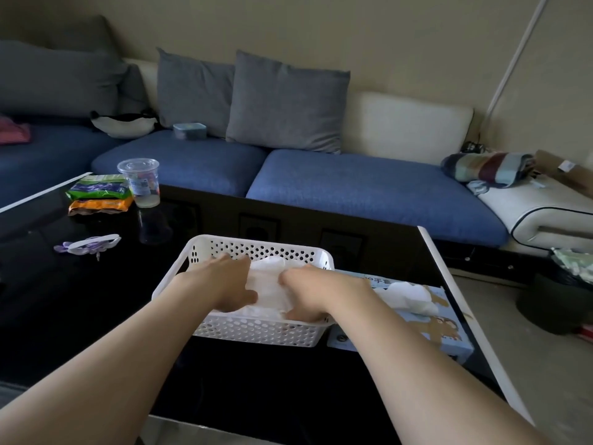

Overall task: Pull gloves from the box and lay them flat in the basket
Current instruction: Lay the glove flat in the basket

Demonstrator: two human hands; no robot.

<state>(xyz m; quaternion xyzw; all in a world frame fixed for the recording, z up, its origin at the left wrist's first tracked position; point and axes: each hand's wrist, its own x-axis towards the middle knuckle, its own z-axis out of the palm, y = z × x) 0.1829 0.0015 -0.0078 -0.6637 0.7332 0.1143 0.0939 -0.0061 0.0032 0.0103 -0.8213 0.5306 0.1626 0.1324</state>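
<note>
Both my hands are down inside the white perforated basket (256,330), which sits on the glossy black table (80,300). My left hand (224,281) lies palm-down on the pile of white gloves (269,285), fingers straight and a little apart, reaching toward the far wall, thumb stretched out across the pile. My right hand (309,292) rests on the right side of the same pile; its fingers bend down and inward over the gloves, and I cannot tell whether they pinch the material or only press on it. The gloves lie rumpled between my two hands, low in the basket.

Just beside the basket on my right, touching its side, lies the light-blue glove box (446,329) — one more white glove (410,295) sticks up crumpled from its opening.

Farther left on the table stand a clear plastic cup (139,181) and a stack of snack packets (96,195), touching each other. Behind the table runs a blue sofa (353,187) with grey cushions.
</note>
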